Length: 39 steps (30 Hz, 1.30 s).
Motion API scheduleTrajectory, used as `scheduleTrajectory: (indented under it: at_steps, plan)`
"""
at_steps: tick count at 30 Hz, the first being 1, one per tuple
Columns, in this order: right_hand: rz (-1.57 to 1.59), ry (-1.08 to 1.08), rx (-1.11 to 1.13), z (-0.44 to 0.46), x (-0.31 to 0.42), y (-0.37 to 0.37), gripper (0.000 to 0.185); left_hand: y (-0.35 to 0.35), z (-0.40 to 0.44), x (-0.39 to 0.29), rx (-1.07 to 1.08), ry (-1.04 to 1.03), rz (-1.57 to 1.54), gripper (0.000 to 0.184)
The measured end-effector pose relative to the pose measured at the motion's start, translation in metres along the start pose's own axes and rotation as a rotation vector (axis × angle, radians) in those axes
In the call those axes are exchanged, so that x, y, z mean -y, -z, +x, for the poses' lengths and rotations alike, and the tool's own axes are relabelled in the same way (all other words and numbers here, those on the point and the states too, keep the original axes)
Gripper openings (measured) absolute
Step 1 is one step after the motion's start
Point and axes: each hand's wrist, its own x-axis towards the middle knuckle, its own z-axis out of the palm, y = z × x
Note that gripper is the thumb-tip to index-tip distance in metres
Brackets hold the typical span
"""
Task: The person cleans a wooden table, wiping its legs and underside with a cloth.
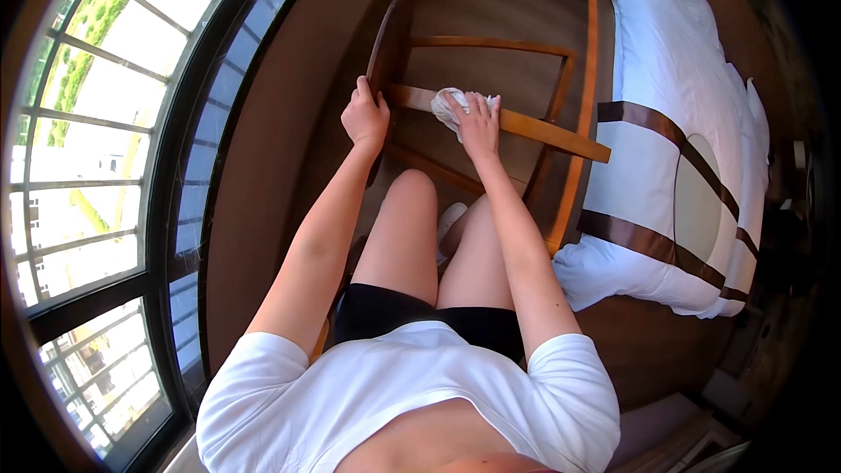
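A wooden armchair (554,134) is in front of my knees, one flat armrest running left to right across the view. My left hand (365,114) is closed around the near edge of its dark upright back (385,48). My right hand (478,127) presses a crumpled white cloth (448,107) onto the armrest, fingers bent over it. A pale, shiny patch shows on the wood left of the cloth. The armrest's far-right end is bare. Part of the cloth is hidden under my right fingers.
A bed (653,153) with white bedding and dark brown bands stands to the right. At the left, a large window (88,123) with a dark frame and bars runs beside a brown ledge (254,149). Below the armrest are the chair's lower rails (438,168).
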Motion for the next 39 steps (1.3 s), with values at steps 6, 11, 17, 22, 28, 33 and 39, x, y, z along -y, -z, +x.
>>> scheduleTrajectory:
  at_steps: [6,11,17,22,28,33,39]
  plan:
    - [-0.097,0.026,0.025,-0.045,-0.082,0.035,0.055,-0.002,-0.003,0.002,-0.002,-0.009,-0.022,0.038]
    - [-0.118,-0.044,0.048,-0.066,-0.124,0.068,0.062,0.000,-0.001,0.000,-0.007,-0.020,-0.030,0.037]
    - [-0.144,-0.231,-0.065,-0.083,-0.127,0.070,0.049,0.001,-0.001,0.001,0.013,-0.034,-0.001,0.038]
    - [-0.164,-0.336,-0.124,-0.076,-0.110,0.054,0.046,0.002,-0.006,0.002,-0.004,-0.016,-0.027,0.035]
    - [-0.158,-0.364,-0.118,-0.046,-0.071,0.032,0.042,-0.001,0.001,0.002,0.013,-0.027,-0.012,0.037]
    - [-0.042,-0.188,-0.069,-0.016,-0.029,0.015,0.045,0.001,0.004,-0.002,0.028,-0.014,0.016,0.036]
    - [0.023,-0.051,-0.033,0.001,-0.016,0.010,0.057,-0.002,0.006,-0.001,0.032,-0.023,0.032,0.035]
